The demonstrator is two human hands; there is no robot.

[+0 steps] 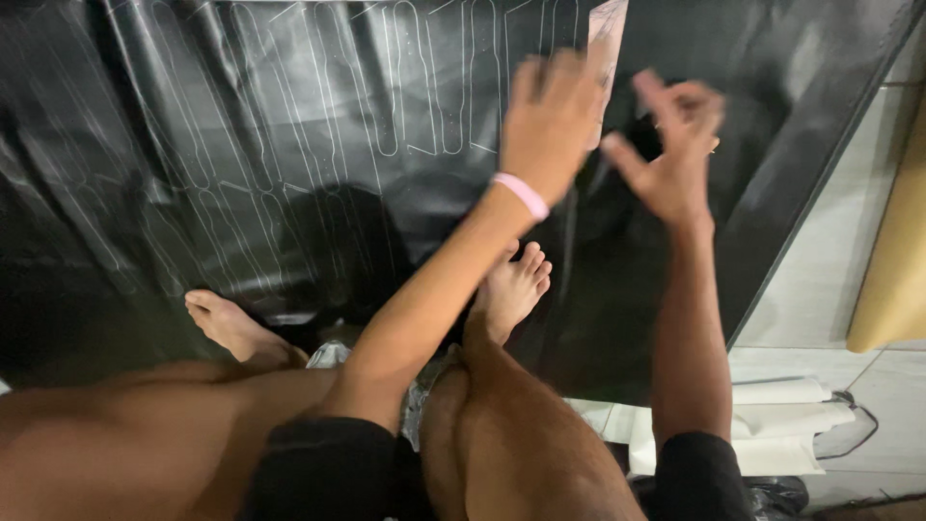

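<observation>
I sit on a large black glossy sheet point(241, 145) spread on the floor, marked with several white traced long narrow outlines. My left hand point(550, 121), a pink band on its wrist, reaches forward and lies on the lower end of a pale flat template point(609, 34) that sticks out past its fingers. The hand is blurred. My right hand point(675, 154) hovers just right of it above the sheet, thumb out and fingers apart and partly curled. I make out nothing held in it. My bare legs and feet point(511, 289) rest on the sheet below the hands.
The sheet's right edge runs diagonally over pale floor tiles point(830, 260). A tan roll point(892, 270) leans at the far right. Folded white sheets point(772, 425) and a dark cable point(854, 429) lie at the lower right.
</observation>
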